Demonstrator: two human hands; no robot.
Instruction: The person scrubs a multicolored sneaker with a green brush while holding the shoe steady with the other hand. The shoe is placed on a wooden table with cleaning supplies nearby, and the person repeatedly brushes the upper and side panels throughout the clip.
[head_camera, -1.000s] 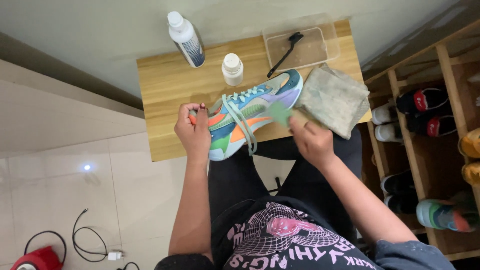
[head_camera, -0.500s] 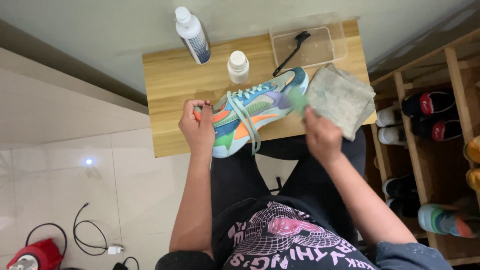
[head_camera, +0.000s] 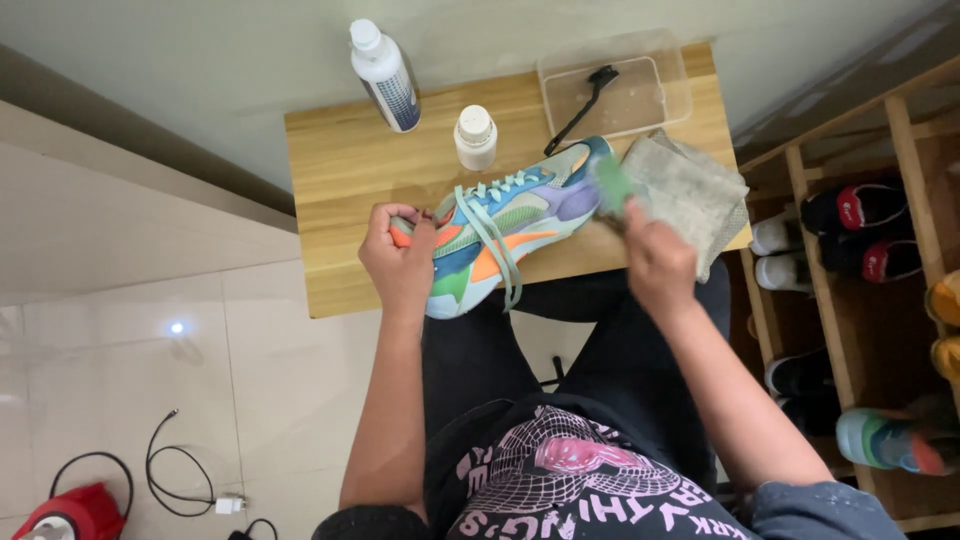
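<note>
On the tiled floor at far left lay a red appliance (head_camera: 60, 512) and a coiled black cable (head_camera: 180, 470). A small wooden table (head_camera: 340, 160) stood against the wall, and a multicoloured sneaker (head_camera: 500, 225) lay across its front edge, toe pointing right, pale green laces hanging loose. The person's left hand (head_camera: 400, 262) was wrapped around the heel end of the shoe, fingers curled over its collar, pinning it down. Behind the shoe stood a tall white spray bottle (head_camera: 385, 78) and a shorter white bottle (head_camera: 476, 138); a clear plastic tub (head_camera: 660, 68) held a black-handled brush (head_camera: 582, 105). The right hand (head_camera: 655, 262) was closed around a blurred green tool (head_camera: 612, 185) at the toe, just beside a grey folded cloth (head_camera: 690, 190). A wooden shoe rack (head_camera: 900, 130) filled the right side. The sneaker looked light, with a soft mesh upper that would give under pressure and a firmer sole; the heel and midsole seemed the surest places to grip it.
</note>
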